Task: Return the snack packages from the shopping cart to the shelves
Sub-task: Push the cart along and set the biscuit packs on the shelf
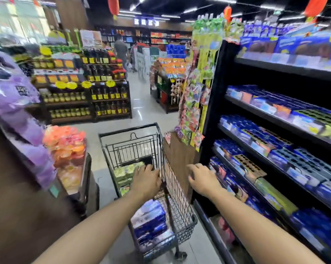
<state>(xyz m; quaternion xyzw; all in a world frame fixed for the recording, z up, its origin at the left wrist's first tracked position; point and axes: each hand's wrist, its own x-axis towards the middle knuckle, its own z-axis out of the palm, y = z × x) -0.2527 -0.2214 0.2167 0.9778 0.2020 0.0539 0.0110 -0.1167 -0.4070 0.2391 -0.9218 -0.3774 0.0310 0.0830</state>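
The shopping cart [130, 130] stands in the aisle close against the right-hand shelves [275, 121], probably so that each package needs only a short carry across. Its upper basket holds green snack packages [127, 170], and the lower basket, nearer the person, holds a stack of blue packages [149, 219] that look like the blue boxes [255, 135] filling the shelves. The left hand [146, 181] lies palm down over the near right corner of the upper basket, fingertips by the green packages. I cannot tell whether it grips the wire rim, holds a package or merely rests there. The right hand [202, 180] hovers between cart and shelf with fingers spread wide and nothing in it, seemingly ready to take a package or clear a place on the lower shelf. Nothing appears to be lifted yet, so most of the returning looks still to do. On the left, purple bags [12, 88] and orange packs [65, 141] crowd another display.
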